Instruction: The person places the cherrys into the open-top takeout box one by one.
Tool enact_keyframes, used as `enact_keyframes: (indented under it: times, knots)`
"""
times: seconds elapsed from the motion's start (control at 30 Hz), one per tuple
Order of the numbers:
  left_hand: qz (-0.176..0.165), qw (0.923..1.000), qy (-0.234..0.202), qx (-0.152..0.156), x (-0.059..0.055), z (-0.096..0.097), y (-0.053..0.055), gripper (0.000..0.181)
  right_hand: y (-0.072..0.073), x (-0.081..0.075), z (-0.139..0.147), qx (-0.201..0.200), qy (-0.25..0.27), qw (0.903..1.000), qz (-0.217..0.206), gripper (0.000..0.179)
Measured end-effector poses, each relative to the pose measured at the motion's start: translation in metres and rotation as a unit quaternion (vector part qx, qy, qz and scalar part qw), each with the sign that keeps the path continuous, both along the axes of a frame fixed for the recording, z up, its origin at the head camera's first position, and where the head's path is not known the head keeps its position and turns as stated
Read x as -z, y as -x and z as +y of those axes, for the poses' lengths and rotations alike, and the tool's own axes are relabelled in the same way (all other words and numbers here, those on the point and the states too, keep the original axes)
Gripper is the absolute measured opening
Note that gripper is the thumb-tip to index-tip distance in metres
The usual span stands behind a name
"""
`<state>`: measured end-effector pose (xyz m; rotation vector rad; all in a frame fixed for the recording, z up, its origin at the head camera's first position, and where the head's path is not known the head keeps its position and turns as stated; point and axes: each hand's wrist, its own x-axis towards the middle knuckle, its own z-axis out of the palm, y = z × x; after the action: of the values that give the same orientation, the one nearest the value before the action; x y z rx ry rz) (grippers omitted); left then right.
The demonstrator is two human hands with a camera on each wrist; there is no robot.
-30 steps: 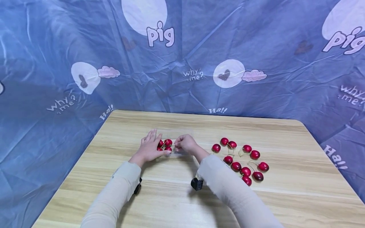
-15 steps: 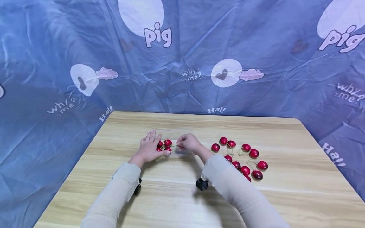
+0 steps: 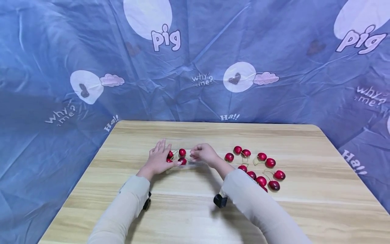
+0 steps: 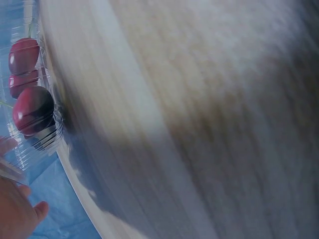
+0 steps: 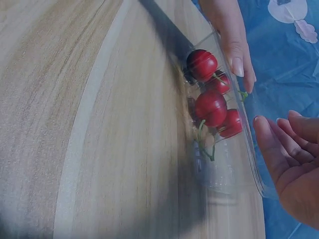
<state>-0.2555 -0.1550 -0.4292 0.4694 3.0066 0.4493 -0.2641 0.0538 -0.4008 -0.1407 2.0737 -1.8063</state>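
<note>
A: What is the left hand [image 3: 158,161] doing?

B: It rests at the left end of a clear plastic container [image 5: 221,177], fingers straight and spread, thumb reaching along the near side, with nothing in its grasp.

A: And the right hand [image 3: 204,154]?

B: It hangs by the container's right end, fingers loosely bent, fingertips apart, holding nothing in the right-wrist view.

A: Where does the container stand?

B: On a wooden table [image 3: 182,217], left of centre and toward the far edge. Four cherries [image 5: 211,108] sit in its left part, a green stem [image 5: 213,152] trailing to the right.

A: And beyond the hands?

B: Loose cherries [image 3: 261,181] lie scattered on the right, one partly hidden by the right sleeve [image 3: 256,206]. A blue printed cloth [image 3: 182,101] hangs behind the far edge.
</note>
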Motion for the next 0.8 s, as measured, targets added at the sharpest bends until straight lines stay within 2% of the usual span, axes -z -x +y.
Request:
enact_keyframes:
  times: [0.2,0.5,0.8]
  knots:
    - [-0.005,1.0,-0.003,0.0,0.002,-0.001,-0.001,0.095,-0.004,-0.001,0.009,0.01,0.028,0.9995,-0.007,0.023]
    - [0.008,0.9998,-0.018,-0.001,0.003,-0.001,-0.001,0.094,-0.009,-0.007,0.029,0.026,0.049,0.9984,-0.01,0.025]
    - [-0.003,0.9999,-0.012,-0.004,-0.001,0.0,-0.001,0.093,-0.011,-0.009,0.045,0.028,0.058,0.9979,-0.004,0.022]
